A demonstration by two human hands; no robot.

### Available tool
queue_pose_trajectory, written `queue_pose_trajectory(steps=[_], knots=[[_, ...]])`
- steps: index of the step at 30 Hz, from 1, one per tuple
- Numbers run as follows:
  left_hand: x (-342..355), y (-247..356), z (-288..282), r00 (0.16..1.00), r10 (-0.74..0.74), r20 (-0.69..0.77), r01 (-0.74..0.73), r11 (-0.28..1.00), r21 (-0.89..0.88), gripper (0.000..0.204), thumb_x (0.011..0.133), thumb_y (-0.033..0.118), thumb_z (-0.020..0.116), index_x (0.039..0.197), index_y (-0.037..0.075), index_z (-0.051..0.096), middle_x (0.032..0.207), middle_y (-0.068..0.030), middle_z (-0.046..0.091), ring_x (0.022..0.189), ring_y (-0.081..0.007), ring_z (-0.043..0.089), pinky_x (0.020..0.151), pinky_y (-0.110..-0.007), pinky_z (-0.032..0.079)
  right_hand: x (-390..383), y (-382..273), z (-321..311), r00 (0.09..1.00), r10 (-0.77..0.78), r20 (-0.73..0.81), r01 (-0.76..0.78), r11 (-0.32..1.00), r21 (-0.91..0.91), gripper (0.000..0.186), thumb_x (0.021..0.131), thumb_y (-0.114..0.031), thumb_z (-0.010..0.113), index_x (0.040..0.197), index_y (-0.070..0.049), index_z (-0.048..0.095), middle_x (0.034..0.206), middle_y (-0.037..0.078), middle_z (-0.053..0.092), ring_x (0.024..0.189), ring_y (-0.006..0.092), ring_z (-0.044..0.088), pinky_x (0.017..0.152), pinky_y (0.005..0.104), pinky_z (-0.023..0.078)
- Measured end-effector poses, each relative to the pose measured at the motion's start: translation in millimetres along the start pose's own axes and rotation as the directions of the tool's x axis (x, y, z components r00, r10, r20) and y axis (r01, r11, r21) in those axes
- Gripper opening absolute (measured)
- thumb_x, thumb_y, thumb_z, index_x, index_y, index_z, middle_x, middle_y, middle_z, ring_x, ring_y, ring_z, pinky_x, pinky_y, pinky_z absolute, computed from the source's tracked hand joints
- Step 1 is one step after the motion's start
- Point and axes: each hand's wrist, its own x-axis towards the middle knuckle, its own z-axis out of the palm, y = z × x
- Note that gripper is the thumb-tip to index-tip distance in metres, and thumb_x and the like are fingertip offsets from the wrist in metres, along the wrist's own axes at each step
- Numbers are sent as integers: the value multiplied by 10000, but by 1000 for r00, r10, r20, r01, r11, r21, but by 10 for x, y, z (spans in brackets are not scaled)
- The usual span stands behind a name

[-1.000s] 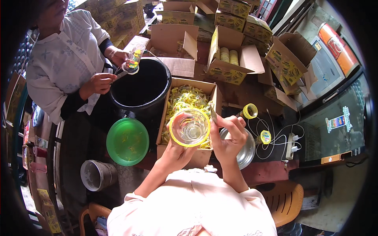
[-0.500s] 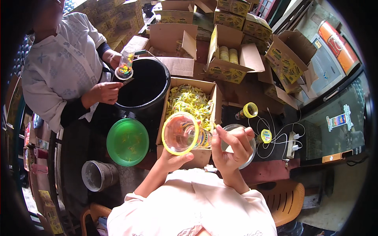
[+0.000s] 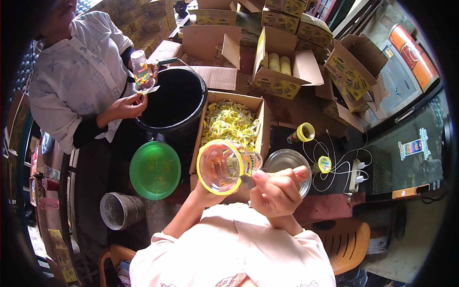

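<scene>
My left hand (image 3: 208, 197) is closed around a clear plastic jar (image 3: 221, 168), tilted so its wide yellow-banded mouth faces me. The jar's narrower end, with a coloured label, points away to the right. Beside the yellow rim, my right hand (image 3: 279, 193) is closed in a pinch on what looks like a thin yellow strip (image 3: 247, 175) reaching toward the jar; the fingers partly hide it. Beyond the jar, a cardboard box (image 3: 266, 117) holds a heap of yellow-wrapped small pieces (image 3: 230, 122). Behind my right hand is a round clear bowl (image 3: 306, 167).
At left, a co-worker (image 3: 81, 81) holds another clear jar (image 3: 141, 71) over a big black bucket (image 3: 203, 103). A green basin (image 3: 155, 170) and grey pail (image 3: 119, 212) stand nearer. White cables (image 3: 334, 167), a yellow-rimmed jar (image 3: 304, 132) and open cartons (image 3: 282, 79) lie right and behind.
My right hand has moved down and turned, its fingers curling closer together beside the rim. The jar has shifted slightly. The co-worker's jar has moved up and left.
</scene>
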Motion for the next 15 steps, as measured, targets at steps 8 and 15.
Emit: queue_pose_trajectory(steps=[8,15], knots=[[-54,-14,-143,989,93,113,-125,938,324,732,657,27,699,1238,17,253,1158,-110,398,1014,-193,457,850,-313,398,-108,19,-69,992,-123,-20,118,981,-155,189,593,-107,737,749,-183,660,696,-111,554,573,36,486,792,296,214],[-76,62,-135,996,74,-50,-30,807,590,692,623,132,741,1158,7,320,1116,-141,398,1011,-252,423,857,-347,364,-75,65,-9,988,-152,-22,143,960,-240,161,611,-147,719,749,-217,675,676,-114,547,574,25,479,791,304,206]])
